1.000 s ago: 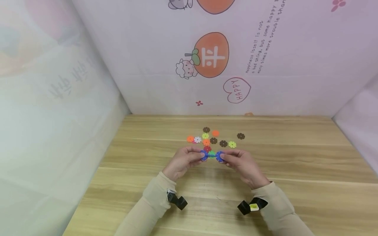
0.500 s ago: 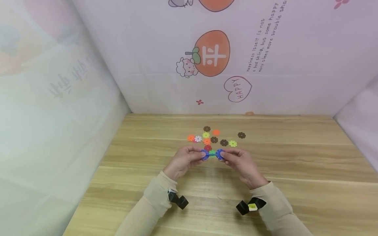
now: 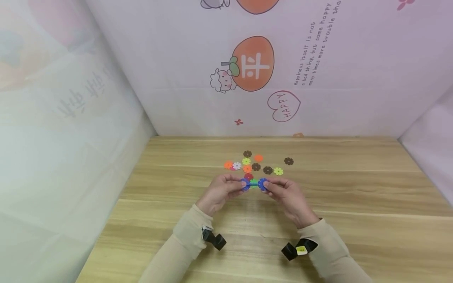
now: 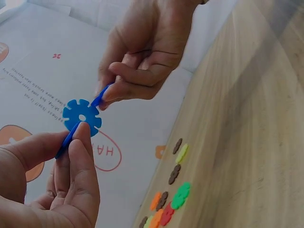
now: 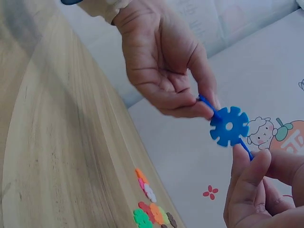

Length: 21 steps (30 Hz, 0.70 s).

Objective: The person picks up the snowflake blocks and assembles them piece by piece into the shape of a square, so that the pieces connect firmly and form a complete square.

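Observation:
Three blue snowflake discs are joined in a row through their slots, held up above the table. The lighter blue middle disc [image 4: 76, 110] faces the left wrist camera and appears edge-on in the head view. My left hand [image 3: 221, 191] pinches the darker left disc [image 3: 246, 188] between thumb and fingers. At the other end, my right hand [image 3: 291, 198] pinches the darker right disc [image 3: 261, 184] the same way. Fingertips cover part of both outer discs. Behind the row, a green disc [image 4: 181, 195] and a red disc [image 4: 167, 213] lie on the table.
Several loose discs lie beyond the hands, among them a white disc [image 3: 236, 166], a yellow disc [image 3: 278, 171] and a brown disc [image 3: 288, 161]. The wooden table [image 3: 354, 177] ends at a printed cloth backdrop [image 3: 194, 106]. A black wrist camera [image 3: 214, 238] sits on each sleeve.
Both hands keep their pinch on the outer discs. The hands have come very slightly closer together, and the right wrist has shifted a little left.

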Tool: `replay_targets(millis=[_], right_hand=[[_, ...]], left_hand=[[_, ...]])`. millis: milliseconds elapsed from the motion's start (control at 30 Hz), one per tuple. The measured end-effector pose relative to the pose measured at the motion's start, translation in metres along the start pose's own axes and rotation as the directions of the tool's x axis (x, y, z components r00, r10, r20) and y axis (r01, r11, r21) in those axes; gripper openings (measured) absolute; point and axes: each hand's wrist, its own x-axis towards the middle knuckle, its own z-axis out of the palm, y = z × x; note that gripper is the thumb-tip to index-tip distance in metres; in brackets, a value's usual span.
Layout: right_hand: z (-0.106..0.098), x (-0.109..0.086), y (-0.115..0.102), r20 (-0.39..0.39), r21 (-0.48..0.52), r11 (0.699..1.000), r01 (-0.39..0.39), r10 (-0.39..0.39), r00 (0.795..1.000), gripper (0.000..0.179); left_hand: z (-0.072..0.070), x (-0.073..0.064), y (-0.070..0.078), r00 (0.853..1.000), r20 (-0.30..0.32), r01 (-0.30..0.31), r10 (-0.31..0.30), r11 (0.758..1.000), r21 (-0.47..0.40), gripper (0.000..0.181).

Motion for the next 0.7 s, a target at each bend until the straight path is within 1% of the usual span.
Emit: replay_targets(millis=[100,233,433,500,600,667,700], right_hand=[[0.003,-0.001,0.001,-0.019,0.008,1.000,0.009,-0.009,1.000,0.008],[0.007,-0.001,0.002,-0.017,-0.005,1.000,0.011,-0.011,1.000,0.008],[0.010,0.002,0.006,-0.027,-0.013,1.000,-0.011,0.011,1.000,0.007],[0.010,0.003,0.008,-0.033,-0.031,0.999,-0.014,0.013,0.999,0.015],[0.008,0.005,0.010,-0.024,-0.062,0.998,-0.015,0.013,1.000,0.033],[0.004,0.008,0.011,-0.018,-0.082,0.997,-0.010,0.008,1.000,0.043],[0.001,0.009,0.011,-0.021,-0.116,0.993,-0.010,0.008,1.000,0.047]], left_hand=[[0.001,0.000,-0.002,1.000,-0.008,0.000,0.000,1.000,0.004,0.011],[0.001,-0.001,-0.002,1.000,-0.022,-0.003,0.003,1.000,0.005,0.013],[-0.002,0.001,-0.001,1.000,-0.014,-0.002,0.002,1.000,0.021,0.017],[-0.004,0.002,-0.002,1.000,-0.018,-0.003,0.003,1.000,0.025,0.017],[-0.007,0.003,-0.005,0.999,-0.037,-0.002,0.002,1.000,0.017,0.017],[-0.010,0.004,-0.006,0.998,-0.055,0.005,-0.005,1.000,-0.006,0.017],[-0.012,0.004,-0.005,0.998,-0.062,0.007,-0.008,1.000,-0.019,0.017]])
